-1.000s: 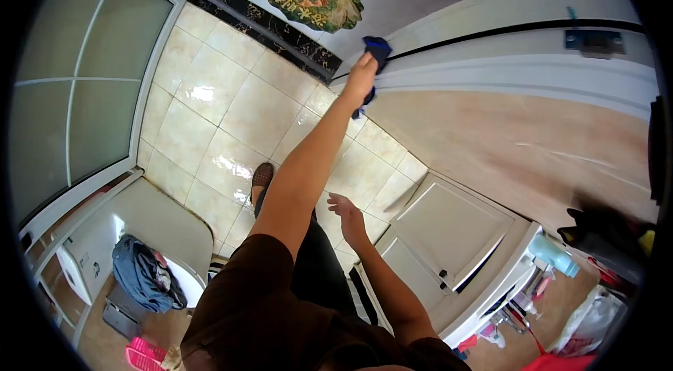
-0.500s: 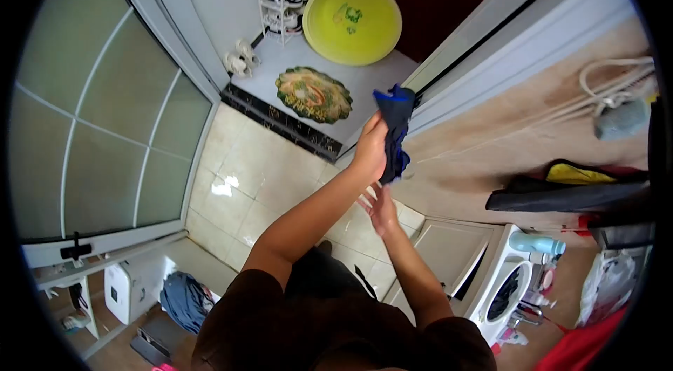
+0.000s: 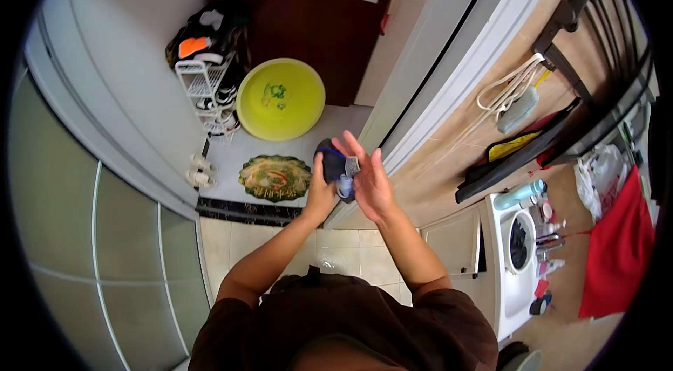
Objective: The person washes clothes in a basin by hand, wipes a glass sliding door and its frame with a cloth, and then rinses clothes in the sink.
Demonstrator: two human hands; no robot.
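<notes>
A small bunched dark cloth item with blue trim [image 3: 329, 164] is between my hands, in front of the doorway. My left hand [image 3: 321, 196] grips it from the left. Light grey and pale blue patches show on its right side; its exact kind is not clear. My right hand [image 3: 374, 192] is open beside it, fingers spread and pointing up, its thumb side away from the cloth. Whether the right palm touches the cloth, I cannot tell.
Past the threshold are a yellow-green basin [image 3: 280, 101], a patterned mat [image 3: 275, 178] and a white shoe rack [image 3: 203, 80]. Glass door panels [image 3: 126, 231] stand at left. At right are a washbasin counter [image 3: 515, 297] with bottles, a red cloth [image 3: 617, 252] and a hanging rope [image 3: 491, 94].
The view has turned and shifted, so a wall map now shows. The dark cloth, hanging long before, is bunched smaller. My right hand has risen beside it, fingers spread.
</notes>
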